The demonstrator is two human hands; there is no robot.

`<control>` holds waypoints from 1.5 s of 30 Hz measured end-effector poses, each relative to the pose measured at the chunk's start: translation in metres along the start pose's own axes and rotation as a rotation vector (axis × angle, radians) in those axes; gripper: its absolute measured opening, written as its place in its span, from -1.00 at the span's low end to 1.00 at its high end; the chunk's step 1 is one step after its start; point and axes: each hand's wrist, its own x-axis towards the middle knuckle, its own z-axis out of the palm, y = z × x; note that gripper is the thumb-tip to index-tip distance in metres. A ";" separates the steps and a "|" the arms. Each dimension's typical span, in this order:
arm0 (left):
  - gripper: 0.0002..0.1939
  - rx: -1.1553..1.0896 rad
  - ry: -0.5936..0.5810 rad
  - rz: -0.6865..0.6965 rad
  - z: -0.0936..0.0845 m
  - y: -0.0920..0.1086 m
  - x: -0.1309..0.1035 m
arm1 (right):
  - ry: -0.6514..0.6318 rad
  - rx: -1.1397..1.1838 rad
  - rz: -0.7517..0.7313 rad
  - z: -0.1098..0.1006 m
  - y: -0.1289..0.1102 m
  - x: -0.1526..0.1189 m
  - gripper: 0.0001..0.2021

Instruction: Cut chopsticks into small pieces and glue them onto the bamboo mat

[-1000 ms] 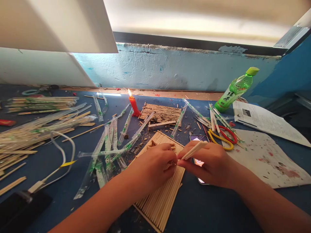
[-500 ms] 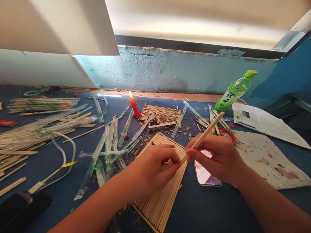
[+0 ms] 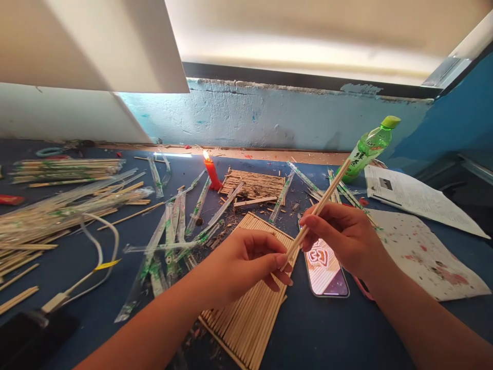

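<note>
A pair of wooden chopsticks (image 3: pixel 325 198) slants up to the right between my hands. My left hand (image 3: pixel 254 264) pinches the lower end with thumb and fingers. My right hand (image 3: pixel 341 234) grips the sticks around their middle, their upper ends reaching past the fingers. Beneath my left hand lies a flat panel of chopsticks (image 3: pixel 246 329) set side by side, partly covered by that hand and forearm. Under my right hand rests a lit phone (image 3: pixel 325 275) showing a pattern on its screen.
A burning red candle (image 3: pixel 211 172) stands behind the panel, beside a smaller stick panel (image 3: pixel 252 185). Torn wrappers (image 3: pixel 171 246) and loose chopsticks (image 3: pixel 77 205) spread on the left. A white cable (image 3: pixel 100 246) loops there. A green tea bottle (image 3: pixel 367 149) and papers (image 3: pixel 427 200) are at right.
The chopsticks have turned so that both sticks show. My left hand has shifted slightly and its fingers have moved. More of the phone screen is visible, and the view has shifted a little.
</note>
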 end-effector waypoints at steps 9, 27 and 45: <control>-0.83 -0.078 -0.049 0.004 -0.005 -0.002 0.002 | 0.031 0.008 -0.020 -0.003 0.003 0.000 -0.86; -0.83 -0.041 0.075 0.040 -0.008 0.002 0.001 | 0.079 -0.816 -0.705 -0.010 0.008 -0.001 -0.88; -0.83 -0.170 -0.090 -0.059 -0.012 -0.006 0.001 | -0.131 -0.980 -0.861 -0.005 0.010 0.000 -0.65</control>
